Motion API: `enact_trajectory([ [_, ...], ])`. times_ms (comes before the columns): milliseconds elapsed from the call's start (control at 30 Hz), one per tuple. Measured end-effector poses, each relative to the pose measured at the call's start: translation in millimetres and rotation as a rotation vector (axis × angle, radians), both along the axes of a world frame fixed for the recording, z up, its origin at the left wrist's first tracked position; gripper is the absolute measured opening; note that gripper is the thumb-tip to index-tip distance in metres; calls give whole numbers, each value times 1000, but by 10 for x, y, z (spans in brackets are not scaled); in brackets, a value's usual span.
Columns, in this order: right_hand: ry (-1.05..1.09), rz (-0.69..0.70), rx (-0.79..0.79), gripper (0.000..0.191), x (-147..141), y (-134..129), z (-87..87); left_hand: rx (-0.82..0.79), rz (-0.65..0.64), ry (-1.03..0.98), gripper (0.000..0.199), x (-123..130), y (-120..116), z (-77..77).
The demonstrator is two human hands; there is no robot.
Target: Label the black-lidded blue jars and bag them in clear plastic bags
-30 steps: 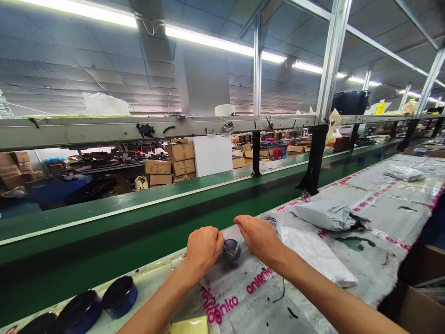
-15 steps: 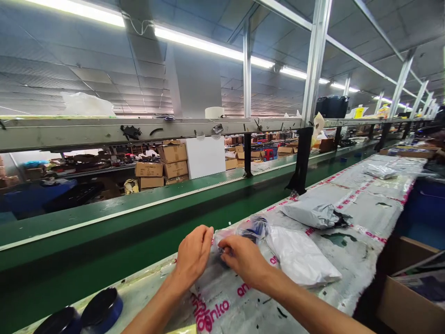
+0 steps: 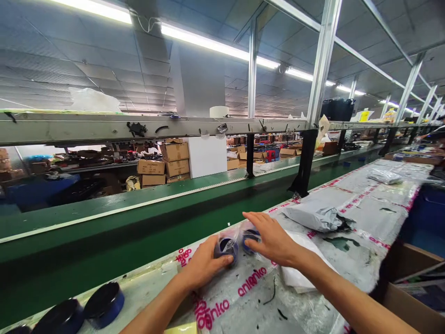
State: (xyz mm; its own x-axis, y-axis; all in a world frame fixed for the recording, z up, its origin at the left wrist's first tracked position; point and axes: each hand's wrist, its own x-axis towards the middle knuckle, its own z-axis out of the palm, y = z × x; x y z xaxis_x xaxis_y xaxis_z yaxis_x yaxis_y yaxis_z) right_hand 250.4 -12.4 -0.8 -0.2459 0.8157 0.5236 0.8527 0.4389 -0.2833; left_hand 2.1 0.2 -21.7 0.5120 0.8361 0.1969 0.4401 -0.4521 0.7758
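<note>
My left hand (image 3: pixel 206 263) is wrapped round a dark blue round part (image 3: pixel 228 248) in clear plastic, its thumb lying across the near side. Just to the right, my right hand (image 3: pixel 269 239) has its fingers spread over a second blue round part (image 3: pixel 251 237), also under clear film, touching it. A white plastic bag (image 3: pixel 304 273) lies partly beneath my right forearm. At the lower left, dark round pieces with blue sides (image 3: pixel 104 305) rest near the table's edge.
The table has a white covering with pink print (image 3: pixel 361 218). A grey plastic package (image 3: pixel 313 215) lies farther right. Beyond the table runs a green conveyor (image 3: pixel 156 236), with a metal shelf rail (image 3: pixel 194 126) above. An open carton (image 3: pixel 410 306) stands at lower right.
My left hand has come down round one blue part. My right hand has opened and moved right and up over the other. The two wrapped parts now show more clearly.
</note>
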Motion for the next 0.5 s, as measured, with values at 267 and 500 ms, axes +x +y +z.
enact_trajectory([
  [267,29,30,-151,21,-77,150,-119,91,91,-30,29,200,61,-36],
  [500,152,27,-217,36,-187,61,20,-85,127,83,47,115,199,15],
])
